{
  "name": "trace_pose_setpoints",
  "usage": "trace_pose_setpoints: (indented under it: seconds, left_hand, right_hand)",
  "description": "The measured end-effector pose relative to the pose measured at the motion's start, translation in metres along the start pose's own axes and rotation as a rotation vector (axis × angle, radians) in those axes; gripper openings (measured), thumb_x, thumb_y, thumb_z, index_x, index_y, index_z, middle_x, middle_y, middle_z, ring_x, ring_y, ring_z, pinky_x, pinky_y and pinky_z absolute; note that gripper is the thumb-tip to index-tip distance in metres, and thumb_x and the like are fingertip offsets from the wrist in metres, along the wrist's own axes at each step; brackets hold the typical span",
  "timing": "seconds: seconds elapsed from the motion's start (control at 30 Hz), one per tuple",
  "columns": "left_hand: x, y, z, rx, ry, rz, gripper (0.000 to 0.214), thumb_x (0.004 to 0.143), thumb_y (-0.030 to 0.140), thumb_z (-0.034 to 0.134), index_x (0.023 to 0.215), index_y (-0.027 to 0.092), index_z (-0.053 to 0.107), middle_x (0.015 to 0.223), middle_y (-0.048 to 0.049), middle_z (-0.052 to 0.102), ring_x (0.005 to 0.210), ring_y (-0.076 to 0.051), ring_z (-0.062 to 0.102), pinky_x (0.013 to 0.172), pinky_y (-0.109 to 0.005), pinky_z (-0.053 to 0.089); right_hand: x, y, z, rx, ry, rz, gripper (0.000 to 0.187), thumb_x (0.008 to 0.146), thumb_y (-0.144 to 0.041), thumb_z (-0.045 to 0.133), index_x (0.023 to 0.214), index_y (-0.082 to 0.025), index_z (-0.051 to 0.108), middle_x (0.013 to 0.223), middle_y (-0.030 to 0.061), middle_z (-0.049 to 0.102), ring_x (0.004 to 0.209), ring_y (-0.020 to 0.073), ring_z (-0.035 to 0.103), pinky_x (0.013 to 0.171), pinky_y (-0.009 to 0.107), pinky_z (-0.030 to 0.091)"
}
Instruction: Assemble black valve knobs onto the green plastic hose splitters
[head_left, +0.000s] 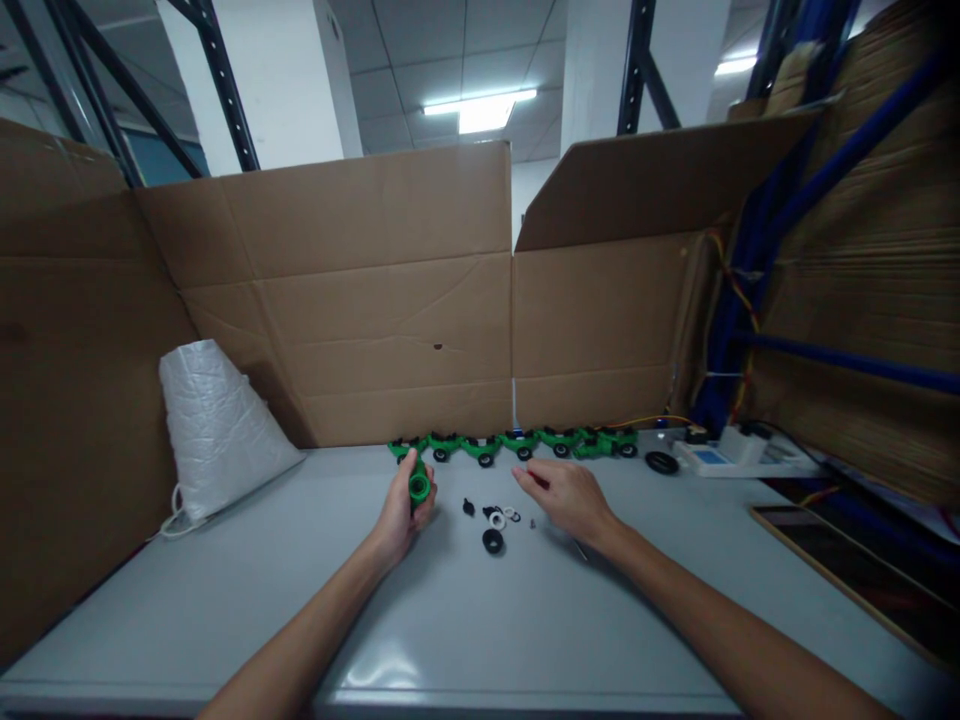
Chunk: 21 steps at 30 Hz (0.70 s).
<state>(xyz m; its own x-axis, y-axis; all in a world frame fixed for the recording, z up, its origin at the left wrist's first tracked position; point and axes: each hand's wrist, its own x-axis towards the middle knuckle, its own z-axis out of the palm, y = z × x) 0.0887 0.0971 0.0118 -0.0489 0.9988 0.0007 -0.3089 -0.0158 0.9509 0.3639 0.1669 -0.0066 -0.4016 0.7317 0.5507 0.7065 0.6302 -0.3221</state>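
Observation:
My left hand (pixel 403 508) is wrapped round a green plastic part (pixel 419 487), whose round hollow end faces me. To the right, my right hand (pixel 568 497) is held above the table with its fingers curled and pinched; what they hold, if anything, is too small to see. A thin metal rod (pixel 581 550) shows just below that hand, and I cannot tell whether the hand holds it. Between the hands lie a black ring (pixel 493 541), a white ring (pixel 497 520), a small black piece (pixel 469 507) and a few tinier parts.
A row of green toy vehicles (pixel 523 445) with black wheels lines the back of the grey table (pixel 420 640). Cardboard walls (pixel 360 330) stand behind. A white padded bag (pixel 221 430) is at left; a black disc (pixel 661 463) and a power strip (pixel 742 455) are at right.

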Motion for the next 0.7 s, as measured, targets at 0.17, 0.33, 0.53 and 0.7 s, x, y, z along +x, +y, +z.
trace_pose_setpoints:
  seconds: [0.17,0.33,0.53,0.7]
  left_hand:
    - [0.0018,-0.0009,-0.0012,0.040,-0.003,0.041,0.060,0.086,0.082,0.061,0.077,0.023,0.048,0.040,0.0110,0.032,0.035,-0.006,0.016,0.038,-0.021,0.010]
    - [0.0070,-0.0039,-0.0043,0.115,0.091,0.153,0.063,0.084,0.083,0.061,0.073,0.023,0.048,0.043,0.0109,0.031,0.035,-0.006,0.021,0.038,-0.020,0.013]
    - [0.0061,0.0017,-0.0040,0.182,0.297,0.252,0.060,0.081,0.079,0.069,0.080,0.022,0.051,0.050,0.0098,0.039,0.039,-0.007,0.029,0.040,-0.019,0.016]
    - [0.0062,0.0060,-0.0065,0.180,0.374,0.297,0.062,0.079,0.081,0.070,0.081,0.022,0.050,0.052,0.0091,0.041,0.042,-0.008,0.031,0.041,-0.019,0.019]
  right_hand:
    - [-0.0007,-0.0006,0.0016,0.020,0.010,-0.024,0.059,0.110,-0.059,0.041,0.066,-0.022,0.057,0.069,0.0010,0.068,0.064,0.0173,0.057,0.063,0.031,0.028]
    - [-0.0004,0.0004,0.0073,0.039,0.022,-0.043,0.059,0.111,-0.059,0.037,0.069,-0.023,0.057,0.073,0.0028,0.068,0.069,0.0192,0.059,0.068,0.031,0.035]
    - [0.0019,0.0048,0.0094,0.186,0.067,-0.041,0.052,0.114,-0.051,0.031,0.075,-0.024,0.053,0.077,0.0032,0.066,0.074,0.0205,0.061,0.073,0.032,0.042]
    - [0.0035,0.0087,0.0097,0.195,0.099,-0.046,0.047,0.114,-0.047,0.033,0.081,-0.023,0.057,0.085,0.0048,0.068,0.084,0.0229,0.062,0.083,0.034,0.043]
